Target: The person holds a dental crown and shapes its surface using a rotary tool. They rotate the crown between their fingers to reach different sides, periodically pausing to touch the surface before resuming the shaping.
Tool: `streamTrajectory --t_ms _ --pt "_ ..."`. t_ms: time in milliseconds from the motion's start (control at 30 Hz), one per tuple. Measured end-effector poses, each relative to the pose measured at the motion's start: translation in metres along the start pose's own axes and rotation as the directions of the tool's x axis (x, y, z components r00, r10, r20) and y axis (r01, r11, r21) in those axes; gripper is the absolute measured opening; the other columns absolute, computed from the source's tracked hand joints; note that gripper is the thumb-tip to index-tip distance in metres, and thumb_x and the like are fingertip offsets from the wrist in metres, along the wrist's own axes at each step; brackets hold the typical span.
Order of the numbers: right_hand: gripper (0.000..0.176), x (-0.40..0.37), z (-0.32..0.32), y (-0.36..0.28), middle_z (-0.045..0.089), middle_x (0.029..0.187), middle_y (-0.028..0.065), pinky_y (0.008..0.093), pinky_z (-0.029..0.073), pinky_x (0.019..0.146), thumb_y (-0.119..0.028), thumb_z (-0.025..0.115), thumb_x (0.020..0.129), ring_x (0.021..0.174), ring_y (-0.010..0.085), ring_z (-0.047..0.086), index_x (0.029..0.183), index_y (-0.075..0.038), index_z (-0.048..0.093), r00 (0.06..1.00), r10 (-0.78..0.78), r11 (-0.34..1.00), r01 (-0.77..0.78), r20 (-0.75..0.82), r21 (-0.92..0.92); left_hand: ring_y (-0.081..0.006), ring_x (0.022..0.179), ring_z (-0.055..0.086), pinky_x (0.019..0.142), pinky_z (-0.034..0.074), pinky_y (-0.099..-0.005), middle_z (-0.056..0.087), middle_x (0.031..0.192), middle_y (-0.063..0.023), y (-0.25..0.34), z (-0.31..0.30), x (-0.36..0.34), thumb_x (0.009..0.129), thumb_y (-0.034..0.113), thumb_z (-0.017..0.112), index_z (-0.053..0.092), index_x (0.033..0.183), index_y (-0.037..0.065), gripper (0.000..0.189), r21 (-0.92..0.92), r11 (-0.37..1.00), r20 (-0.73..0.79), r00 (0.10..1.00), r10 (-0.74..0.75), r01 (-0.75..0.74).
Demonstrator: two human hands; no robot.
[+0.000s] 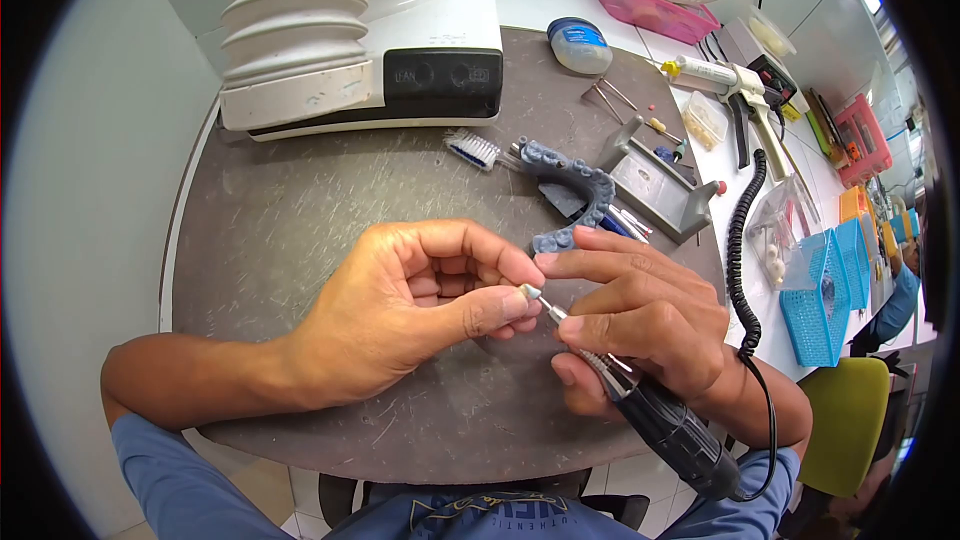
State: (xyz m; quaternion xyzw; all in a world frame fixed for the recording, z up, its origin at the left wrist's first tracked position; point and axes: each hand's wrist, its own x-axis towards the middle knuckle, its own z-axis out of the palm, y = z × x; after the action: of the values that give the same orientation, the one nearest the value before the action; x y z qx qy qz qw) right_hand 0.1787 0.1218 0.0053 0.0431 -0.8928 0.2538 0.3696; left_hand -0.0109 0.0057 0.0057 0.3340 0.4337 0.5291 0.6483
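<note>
Between thumb and index fingertip, my left hand (400, 315) pinches a small whitish dental crown (529, 291). My right hand (655, 315) is closed around a black and silver rotary handpiece (675, 430), held like a pen. The thin bur at its tip meets or nearly meets the crown; exact contact is too small to tell. My right index fingertip rests close to my left fingertips. Just beyond the hands lies a grey dental arch model (590, 185), partly hidden by my right fingers.
A white extraction unit (440, 30) with a ribbed hose stands at the back left. Near the model are a brush (472, 148) and a grey holder (650, 180). A coiled cord (740, 250), dispensing gun (745, 95) and blue basket (812, 310) are on the right.
</note>
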Motion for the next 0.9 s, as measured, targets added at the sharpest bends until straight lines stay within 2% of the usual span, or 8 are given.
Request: streamTrajectory --t_ms 667,733,900 --pt "0.024 -0.0005 -0.0023 0.0009 0.066 0.075 0.0084 0.0465 0.057 0.087 -0.001 0.079 0.067 0.092 0.0315 0.071 0.086 -0.003 0.064 1.000 0.014 1.000 -0.014 -0.007 -0.005 -0.0138 0.092 0.067 0.082 0.057 -0.0271 0.065 0.099 -0.0094 -0.0020 -0.0008 0.0005 0.092 0.004 0.065 0.060 0.107 -0.003 0.018 0.019 1.000 -0.007 1.000 0.025 -0.024" --pt "0.031 -0.0035 -0.0054 0.0021 0.065 0.076 0.0079 0.0519 0.054 0.090 -0.007 0.078 0.076 0.098 0.0360 0.070 0.099 -0.006 0.057 0.999 -0.013 1.000 0.013 0.032 -0.004 -0.0140 0.092 0.067 0.082 0.057 -0.0271 0.066 0.100 -0.0096 -0.0020 0.0005 0.0005 0.091 0.004 0.065 0.059 0.107 -0.002 0.018 0.016 0.999 -0.022 0.999 0.044 -0.044" --pt "0.031 -0.0029 -0.0069 -0.0063 0.067 0.081 0.0081 0.0522 0.053 0.093 -0.009 0.079 0.078 0.103 0.0372 0.068 0.102 -0.007 0.058 0.993 -0.010 0.998 0.003 0.114 0.056 -0.0140 0.091 0.066 0.080 0.057 -0.0270 0.065 0.100 -0.0097 -0.0043 -0.0014 0.0021 0.091 0.004 0.066 0.056 0.106 -0.001 0.018 -0.022 0.997 -0.035 0.996 0.079 -0.080"
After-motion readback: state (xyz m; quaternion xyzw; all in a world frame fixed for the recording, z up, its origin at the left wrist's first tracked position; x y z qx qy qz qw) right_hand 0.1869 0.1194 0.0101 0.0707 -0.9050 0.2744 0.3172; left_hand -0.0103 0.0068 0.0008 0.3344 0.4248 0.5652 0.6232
